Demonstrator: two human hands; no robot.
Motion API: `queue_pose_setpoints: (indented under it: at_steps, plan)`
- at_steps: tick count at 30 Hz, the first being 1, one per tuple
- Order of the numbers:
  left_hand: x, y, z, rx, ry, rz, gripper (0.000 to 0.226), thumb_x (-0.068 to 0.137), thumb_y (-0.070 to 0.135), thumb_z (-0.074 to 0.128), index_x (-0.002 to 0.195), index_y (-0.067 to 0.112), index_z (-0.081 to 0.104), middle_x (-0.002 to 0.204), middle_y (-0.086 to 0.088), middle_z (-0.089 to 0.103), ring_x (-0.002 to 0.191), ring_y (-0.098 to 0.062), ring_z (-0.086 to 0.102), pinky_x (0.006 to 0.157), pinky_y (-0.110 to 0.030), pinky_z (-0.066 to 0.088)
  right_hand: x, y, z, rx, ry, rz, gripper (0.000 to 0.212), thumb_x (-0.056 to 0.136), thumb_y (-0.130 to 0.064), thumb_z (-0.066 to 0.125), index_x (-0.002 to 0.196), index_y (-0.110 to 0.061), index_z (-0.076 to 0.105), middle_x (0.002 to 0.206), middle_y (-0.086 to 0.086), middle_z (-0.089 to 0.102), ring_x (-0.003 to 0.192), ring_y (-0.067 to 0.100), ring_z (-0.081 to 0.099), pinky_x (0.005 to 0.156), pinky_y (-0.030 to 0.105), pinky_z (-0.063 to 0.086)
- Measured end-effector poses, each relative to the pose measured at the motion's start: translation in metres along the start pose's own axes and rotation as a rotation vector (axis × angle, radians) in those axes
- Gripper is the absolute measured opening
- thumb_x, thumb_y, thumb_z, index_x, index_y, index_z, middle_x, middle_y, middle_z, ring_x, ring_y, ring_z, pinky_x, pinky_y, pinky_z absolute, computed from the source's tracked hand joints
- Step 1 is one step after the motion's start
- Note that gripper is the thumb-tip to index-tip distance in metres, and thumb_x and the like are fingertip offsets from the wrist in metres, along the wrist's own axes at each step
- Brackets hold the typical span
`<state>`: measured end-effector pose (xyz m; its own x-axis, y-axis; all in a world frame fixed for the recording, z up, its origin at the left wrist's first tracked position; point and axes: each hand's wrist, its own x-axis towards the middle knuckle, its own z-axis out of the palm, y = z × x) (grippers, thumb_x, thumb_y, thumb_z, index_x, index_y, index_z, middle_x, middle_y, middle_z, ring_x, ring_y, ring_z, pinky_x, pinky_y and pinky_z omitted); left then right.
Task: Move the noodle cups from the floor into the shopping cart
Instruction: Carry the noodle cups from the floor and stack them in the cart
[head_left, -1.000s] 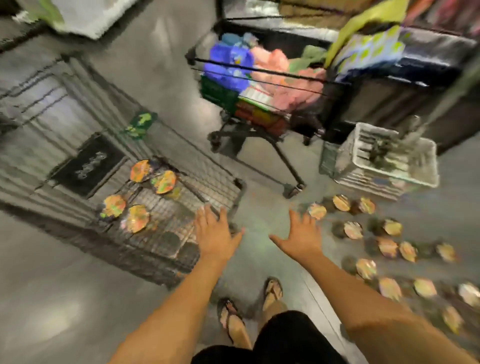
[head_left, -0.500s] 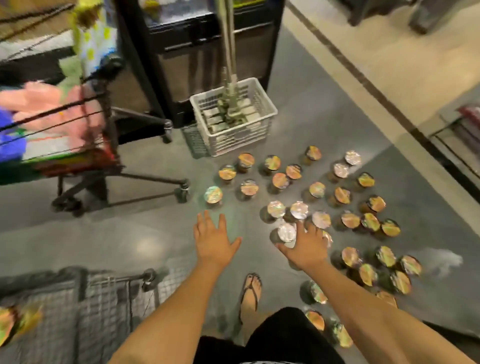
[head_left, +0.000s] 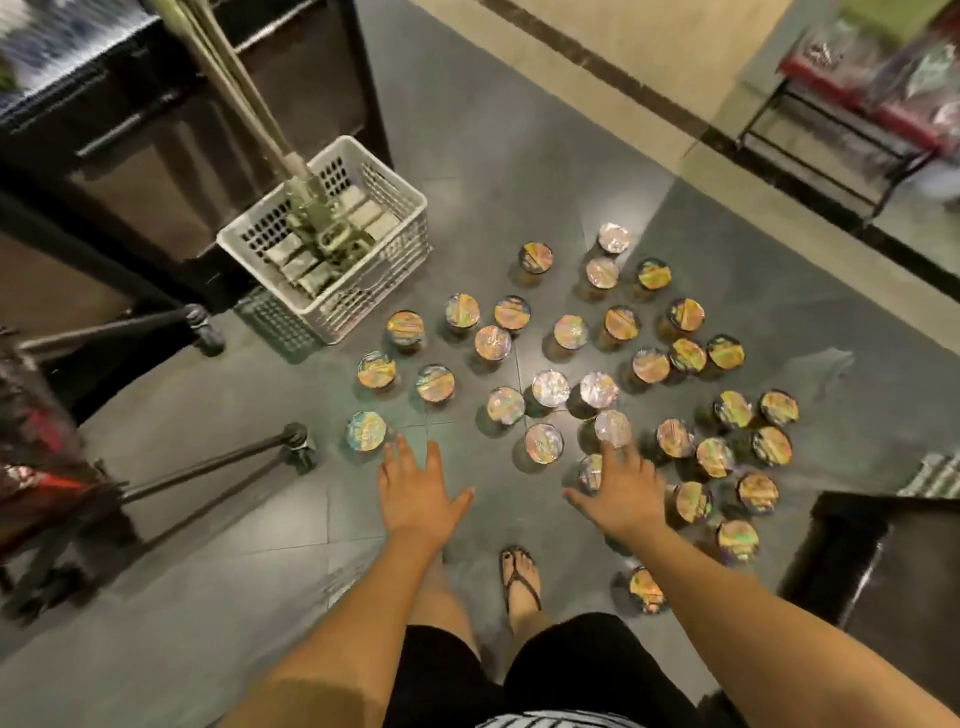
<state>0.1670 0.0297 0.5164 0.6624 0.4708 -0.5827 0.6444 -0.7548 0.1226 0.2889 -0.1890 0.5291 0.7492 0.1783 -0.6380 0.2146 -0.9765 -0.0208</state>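
Head view, left hand (head_left: 415, 499): flat, fingers spread, holding nothing.
Right hand (head_left: 621, 493): spread above noodle cups (head_left: 545, 387) standing on floor (head_left: 208, 597).
Change: camera turned; shopping cart now out of view.

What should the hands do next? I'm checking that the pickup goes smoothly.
Probably lower the right hand and close it on the noodle cup at its fingertips: both hands are open and empty, and the left hand hovers over bare floor.

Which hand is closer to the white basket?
Left. The left hand hangs open below the white basket, a few cups away. The right hand is farther right, over the noodle cups.
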Motion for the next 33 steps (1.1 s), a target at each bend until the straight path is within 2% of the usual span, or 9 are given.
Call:
queue_pose_setpoints:
  at_steps: [6, 12, 16, 23, 28, 33]
  plan:
    - [0.089, -0.043, -0.024, 0.099, -0.038, 0.089, 0.090, 0.085, 0.071, 0.047, 0.154, 0.023, 0.013, 0.160, -0.021, -0.001, 0.147, -0.039, -0.003, 0.119, -0.047, 0.008, 0.049, -0.048, 0.011, 0.116, -0.079, 0.132, 0.099, 0.076, -0.073, 0.055, 0.150, -0.017, 0.019, 0.148, 0.018, 0.031, 0.137, 0.039, 0.027, 0.110, 0.048, 0.030]
    - [0.182, -0.066, 0.004, 0.152, -0.043, 0.118, 0.097, 0.080, 0.075, 0.049, 0.154, 0.024, 0.013, 0.159, -0.023, 0.001, 0.147, -0.039, 0.001, 0.118, -0.048, 0.007, 0.127, -0.083, 0.041, 0.128, -0.116, 0.163, 0.110, 0.073, -0.076, 0.058, 0.152, -0.016, 0.012, 0.147, 0.019, 0.032, 0.138, 0.037, 0.028, 0.109, 0.047, 0.029]
    - [0.252, -0.066, 0.059, 0.116, -0.037, 0.121, 0.099, 0.079, 0.074, 0.051, 0.155, 0.026, 0.010, 0.159, -0.024, -0.002, 0.147, -0.039, -0.001, 0.118, -0.048, 0.007, 0.204, -0.095, 0.090, 0.152, -0.124, 0.130, 0.110, 0.071, -0.075, 0.062, 0.152, -0.020, 0.014, 0.150, 0.018, 0.030, 0.138, 0.036, 0.027, 0.111, 0.048, 0.028]
    - [0.397, -0.055, 0.201, 0.029, 0.015, 0.107, 0.104, 0.076, 0.078, 0.051, 0.154, 0.032, 0.000, 0.159, -0.023, -0.007, 0.147, -0.038, -0.005, 0.118, -0.050, 0.007, 0.366, -0.094, 0.215, 0.152, -0.131, 0.110, 0.117, 0.069, -0.081, 0.057, 0.154, -0.029, -0.004, 0.152, 0.022, 0.023, 0.142, 0.037, 0.020, 0.113, 0.046, 0.020]
    - [0.495, -0.051, 0.293, -0.033, 0.090, 0.049, 0.111, 0.068, 0.080, 0.059, 0.154, 0.036, 0.004, 0.158, -0.025, -0.009, 0.146, -0.043, -0.003, 0.117, -0.052, 0.007, 0.459, -0.091, 0.307, 0.186, -0.050, 0.106, 0.120, 0.066, -0.082, 0.058, 0.154, -0.030, -0.004, 0.154, 0.026, 0.016, 0.142, 0.039, 0.016, 0.115, 0.044, 0.017]
    - [0.542, -0.058, 0.353, -0.023, 0.153, 0.001, 0.113, 0.066, 0.082, 0.059, 0.154, 0.035, 0.006, 0.158, -0.025, -0.009, 0.145, -0.045, 0.000, 0.115, -0.057, 0.009, 0.501, -0.091, 0.374, 0.217, 0.053, 0.058, 0.124, 0.064, -0.082, 0.060, 0.154, -0.025, -0.004, 0.156, 0.028, 0.003, 0.142, 0.042, 0.012, 0.115, 0.046, 0.018]
